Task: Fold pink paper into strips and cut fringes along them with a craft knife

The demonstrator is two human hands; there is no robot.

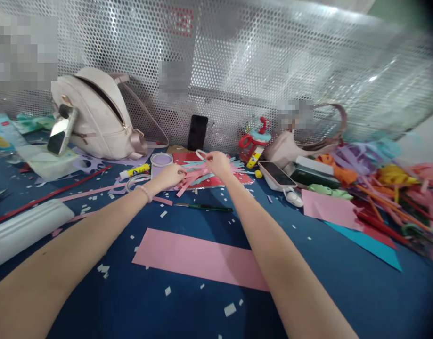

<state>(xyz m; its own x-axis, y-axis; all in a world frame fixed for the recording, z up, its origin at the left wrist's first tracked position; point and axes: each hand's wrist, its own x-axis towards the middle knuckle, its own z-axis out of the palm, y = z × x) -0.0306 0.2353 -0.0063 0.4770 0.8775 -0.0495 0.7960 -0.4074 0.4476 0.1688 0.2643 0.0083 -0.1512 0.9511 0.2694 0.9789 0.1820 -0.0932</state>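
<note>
Both my arms stretch far across the blue table [138, 301]. My left hand [171, 176] rests on a pile of pink and teal paper strips [198, 174] lying on a red sheet [242, 178], its fingers closed on the strips. My right hand [218, 162] pinches a small pink paper loop [201, 154] just above the same pile. A long pink paper rectangle [198, 258] lies between my forearms, nearer to me. A green-handled tool [204, 206] lies just in front of the pile.
Near the perforated metal wall [273, 70] sit a beige backpack [96, 113], an upright black phone [197, 132], a glue stick [134, 171], a purple-lidded jar [161, 160] and a pink-cased phone [276, 175]. Colourful paper scraps [379, 188] are heaped at the right. A white roll [25, 230] lies at the left.
</note>
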